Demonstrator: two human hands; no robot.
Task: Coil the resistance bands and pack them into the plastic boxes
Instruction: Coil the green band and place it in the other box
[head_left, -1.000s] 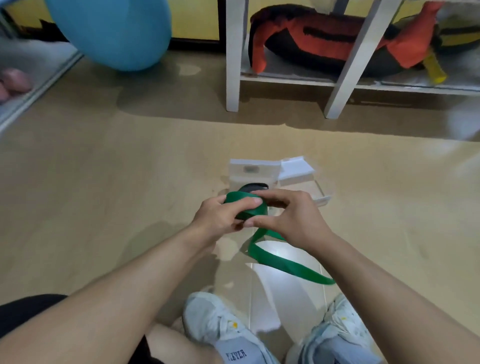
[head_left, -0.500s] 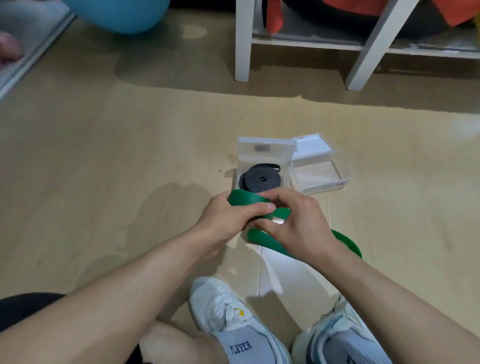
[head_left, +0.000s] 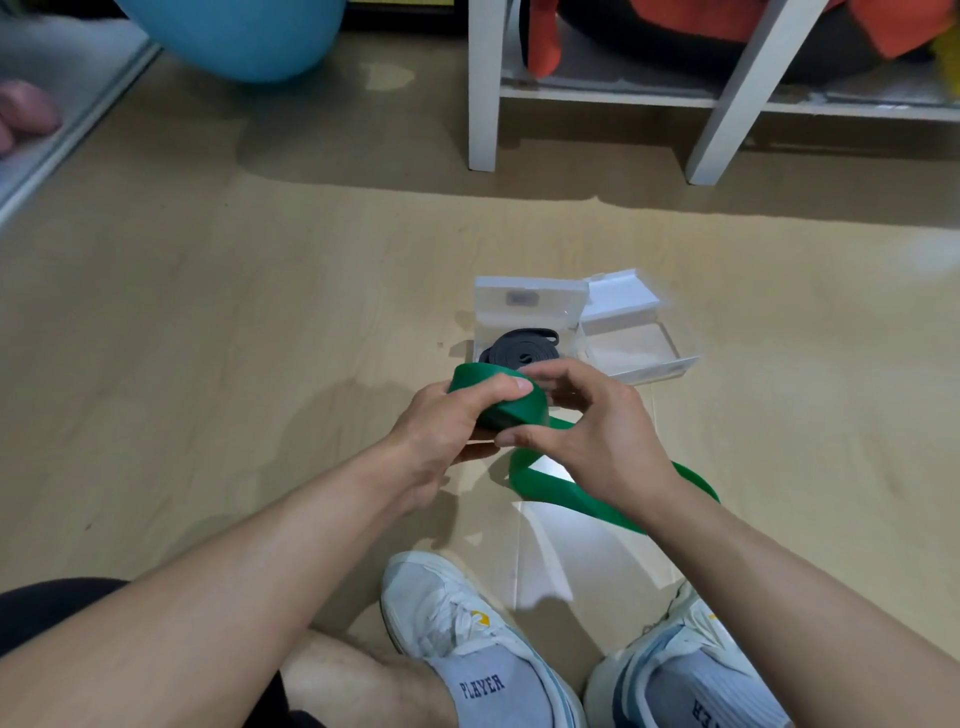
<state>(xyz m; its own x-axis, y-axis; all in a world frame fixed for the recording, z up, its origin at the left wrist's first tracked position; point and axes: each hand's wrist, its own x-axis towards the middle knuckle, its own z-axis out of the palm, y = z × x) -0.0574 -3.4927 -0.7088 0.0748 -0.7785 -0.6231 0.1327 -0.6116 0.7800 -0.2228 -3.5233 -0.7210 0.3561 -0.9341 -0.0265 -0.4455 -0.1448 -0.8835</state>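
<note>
A green resistance band (head_left: 511, 408) is partly coiled in front of me, its loose tail trailing on the floor under my right forearm. My left hand (head_left: 441, 426) grips the coil, thumb over its top. My right hand (head_left: 587, 426) pinches the band at the coil's right side. Just beyond the hands stands an open clear plastic box (head_left: 524, 304) holding a coiled black band (head_left: 519, 351). A second open clear box (head_left: 641, 345) with nothing in it sits to its right.
White shelf legs (head_left: 480, 88) stand at the back, with an orange and black bag (head_left: 727, 31) on the shelf. A blue exercise ball (head_left: 234, 31) is at the back left. My white sneakers (head_left: 467, 623) are on the wooden floor near me.
The coil has grown as both hands wound more of the green band; the loose tail has shortened and shifted right. The camera has tilted down, bringing the boxes into fuller view.
</note>
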